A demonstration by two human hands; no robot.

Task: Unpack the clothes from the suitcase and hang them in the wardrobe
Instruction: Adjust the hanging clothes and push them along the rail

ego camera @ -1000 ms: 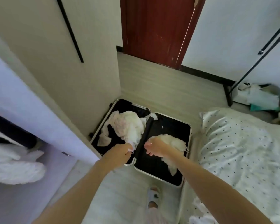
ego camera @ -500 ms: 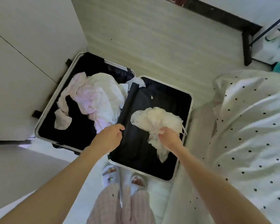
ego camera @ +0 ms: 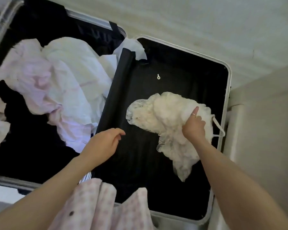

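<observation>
Gripping crumpled lacy cream garment [ego camera: 166, 117]

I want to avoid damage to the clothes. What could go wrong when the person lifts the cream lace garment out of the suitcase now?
The right hand grips the cream lace garment at one spot only, so the thin lace may stretch or tear if pulled fast. Its white strap loops close to the suitcase rim and could catch there. The left hand holds nothing, so the hanging end may drag.
</observation>
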